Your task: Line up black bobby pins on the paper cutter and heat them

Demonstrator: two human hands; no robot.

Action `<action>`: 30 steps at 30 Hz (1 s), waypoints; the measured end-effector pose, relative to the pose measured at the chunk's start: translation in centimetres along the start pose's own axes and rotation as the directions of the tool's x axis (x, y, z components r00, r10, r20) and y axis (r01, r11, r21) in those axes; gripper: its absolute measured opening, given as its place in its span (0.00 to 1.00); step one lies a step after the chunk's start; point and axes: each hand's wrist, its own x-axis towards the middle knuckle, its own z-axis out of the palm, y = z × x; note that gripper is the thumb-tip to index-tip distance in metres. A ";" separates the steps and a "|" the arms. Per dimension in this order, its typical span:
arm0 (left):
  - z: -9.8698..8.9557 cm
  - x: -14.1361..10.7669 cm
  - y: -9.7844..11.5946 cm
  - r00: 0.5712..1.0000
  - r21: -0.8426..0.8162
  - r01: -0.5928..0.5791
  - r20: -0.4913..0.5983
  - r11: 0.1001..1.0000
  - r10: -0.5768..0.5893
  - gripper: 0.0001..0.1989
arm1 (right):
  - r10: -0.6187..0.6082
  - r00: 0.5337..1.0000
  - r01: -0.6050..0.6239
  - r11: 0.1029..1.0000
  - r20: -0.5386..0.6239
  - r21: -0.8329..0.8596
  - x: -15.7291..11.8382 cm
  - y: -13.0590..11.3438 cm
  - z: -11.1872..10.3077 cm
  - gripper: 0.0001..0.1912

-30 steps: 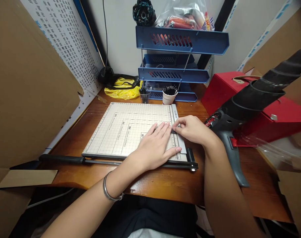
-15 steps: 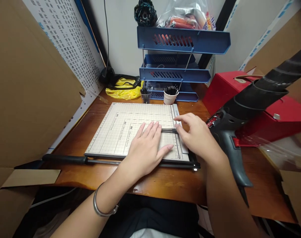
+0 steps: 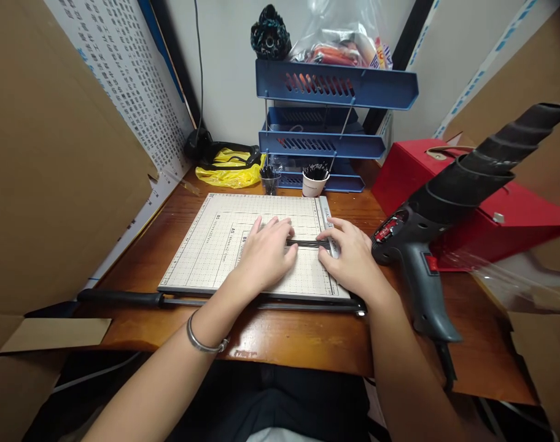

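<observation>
A thin bundle of black strips [image 3: 307, 244] lies sideways across the right part of a cream paper cutter board [image 3: 201, 245] with printed grid lines. My left hand [image 3: 267, 252] has its thumb and index finger around the bundle's left end, the other fingers resting on the board. At the bundle's right end, by the board's metal edge strip, my right hand [image 3: 349, 252] grips it between thumb and fingertips. The cutter's black handle [image 3: 121, 298] lies low along the near side of the board.
Behind the board stand a clear cup [image 3: 270, 183] and a white cup [image 3: 314, 184] of black strips, a yellow bag [image 3: 229, 169] and blue trays [image 3: 338, 86]. On the right are a heat gun [image 3: 422, 270] and a red box [image 3: 505, 227].
My left hand has gone from lying flat to pinching the bundle's left end. My right hand's thumb and fingers have closed on the right end. The view has shifted slightly.
</observation>
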 end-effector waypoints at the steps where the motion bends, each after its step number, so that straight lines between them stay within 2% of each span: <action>1: 0.0 0.1 -0.1 1.000 -0.004 -0.002 -0.002 1.000 0.002 0.09 | 0.002 1.000 -0.002 1.000 -0.003 0.011 0.0 0.0 0.0 0.09; 6: 0.1 -0.1 -0.1 1.000 0.004 -0.011 -0.008 1.000 0.011 0.09 | 0.009 1.000 -0.009 0.999 -0.010 0.039 -0.1 0.1 0.1 0.08; 12: 1.0 -1.9 1.4 0.981 0.069 -0.180 0.091 0.981 0.173 0.29 | 0.023 1.000 -0.023 0.998 -0.002 0.055 -0.2 0.2 0.2 0.09; 16: 1.6 -2.4 2.1 0.970 0.096 -0.202 0.156 0.975 0.186 0.34 | 0.018 1.000 -0.017 0.998 -0.010 0.062 -0.2 0.4 0.2 0.09; 24: 1.7 -2.2 2.2 0.962 0.139 -0.223 0.188 0.965 0.195 0.37 | 0.102 0.979 -0.084 0.991 -0.178 0.104 0.2 0.7 0.4 0.08; 30: 1.7 -2.2 2.3 0.962 0.109 -0.208 0.203 0.972 0.183 0.36 | 0.114 0.981 -0.094 0.987 -0.155 0.129 0.2 0.7 0.5 0.08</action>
